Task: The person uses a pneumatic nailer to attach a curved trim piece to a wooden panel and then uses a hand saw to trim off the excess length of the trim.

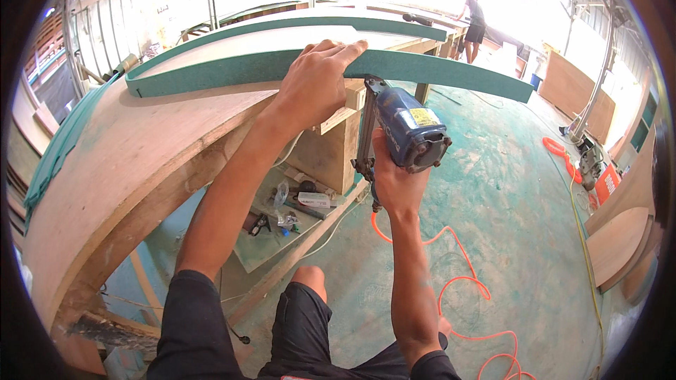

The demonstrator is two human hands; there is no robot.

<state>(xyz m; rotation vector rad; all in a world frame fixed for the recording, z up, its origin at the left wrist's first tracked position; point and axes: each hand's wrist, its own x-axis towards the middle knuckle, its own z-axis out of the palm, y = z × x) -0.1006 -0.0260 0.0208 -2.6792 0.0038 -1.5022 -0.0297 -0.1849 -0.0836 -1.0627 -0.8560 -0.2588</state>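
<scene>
A blue pneumatic nail gun (407,116) is gripped in my right hand (400,181), its nose up against the near face of a long green strip (451,70). My left hand (313,84) clasps that strip just left of the nail gun, fingers over its top edge. The strip stands on edge along a curved wooden bench top (186,114), and its right end sticks out past the bench. At the left it meets another green strip (246,27) running behind. From the nail gun's base an orange air hose (451,233) trails down to the floor.
Below the bench, a low board (264,248) carries small tools, bags and a white box (314,200). Several thin green strips (60,142) hang at the left. Curved wooden panels (620,243) lean at the right, near an orange coil (556,146). Another person (475,22) stands far back.
</scene>
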